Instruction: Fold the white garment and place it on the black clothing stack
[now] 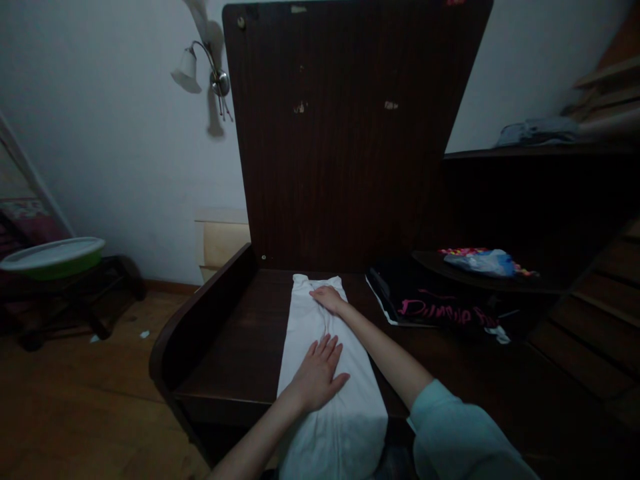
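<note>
A long white garment (327, 413), folded into a narrow strip, lies lengthwise on a dark wooden desk (240, 353) and hangs over its front edge. My left hand (319, 375) lies flat on the middle of the cloth, fingers stretched out. My right hand (327, 298) rests palm down on the far end of the cloth, near the top, fingers extended. Neither hand holds anything.
A black garment with pink lettering (430, 303) lies to the right of the white cloth. A plastic bag (483, 261) sits on a small shelf behind it. A tall dark board (345, 133) backs the desk. A green basin (53, 257) stands on a rack at far left.
</note>
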Tool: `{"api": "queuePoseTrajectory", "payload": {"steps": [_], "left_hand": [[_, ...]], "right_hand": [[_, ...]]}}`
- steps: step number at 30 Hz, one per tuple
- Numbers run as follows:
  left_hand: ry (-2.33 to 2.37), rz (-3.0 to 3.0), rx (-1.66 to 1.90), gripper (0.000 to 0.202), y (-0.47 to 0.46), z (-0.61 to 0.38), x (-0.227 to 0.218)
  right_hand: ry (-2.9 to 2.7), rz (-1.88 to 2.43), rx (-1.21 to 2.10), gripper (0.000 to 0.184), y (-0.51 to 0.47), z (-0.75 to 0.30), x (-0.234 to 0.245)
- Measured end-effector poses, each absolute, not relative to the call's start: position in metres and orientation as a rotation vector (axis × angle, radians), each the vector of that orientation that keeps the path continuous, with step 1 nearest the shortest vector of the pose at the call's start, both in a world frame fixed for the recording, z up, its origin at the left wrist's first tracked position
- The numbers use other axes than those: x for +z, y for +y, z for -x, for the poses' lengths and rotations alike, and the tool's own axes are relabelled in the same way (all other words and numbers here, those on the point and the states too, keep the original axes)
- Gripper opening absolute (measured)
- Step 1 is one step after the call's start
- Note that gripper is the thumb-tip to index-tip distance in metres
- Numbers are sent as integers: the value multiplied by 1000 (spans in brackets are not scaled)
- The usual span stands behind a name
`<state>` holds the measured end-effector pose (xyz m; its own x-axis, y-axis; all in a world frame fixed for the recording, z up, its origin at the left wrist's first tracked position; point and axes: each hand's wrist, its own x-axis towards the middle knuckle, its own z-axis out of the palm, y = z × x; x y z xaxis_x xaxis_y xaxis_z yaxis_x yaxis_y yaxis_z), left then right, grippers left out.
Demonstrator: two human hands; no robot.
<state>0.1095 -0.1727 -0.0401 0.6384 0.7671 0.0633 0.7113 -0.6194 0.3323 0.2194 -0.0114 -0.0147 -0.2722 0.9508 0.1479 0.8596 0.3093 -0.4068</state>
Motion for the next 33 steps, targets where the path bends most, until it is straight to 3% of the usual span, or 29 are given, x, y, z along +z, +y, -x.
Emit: {"api": "queuePoseTrajectory", "payload": {"steps": [8, 16, 24, 33], "left_hand": [[1205, -2587, 255, 59, -173, -110, -37], [1199, -2594, 247, 59, -173, -110, -38], [1205, -2609, 242, 57, -173, -110, -38], [1223, -2633, 271, 55, -174, -111, -41]], "right_hand": [[-2203, 1660, 268, 28, -11, -214, -13], [-2207, 1586, 296, 39, -7, -217, -30], [-1896, 1601, 186, 33, -19, -239, -40], [-2148, 1541, 170, 37, -49, -236, -55]]}}
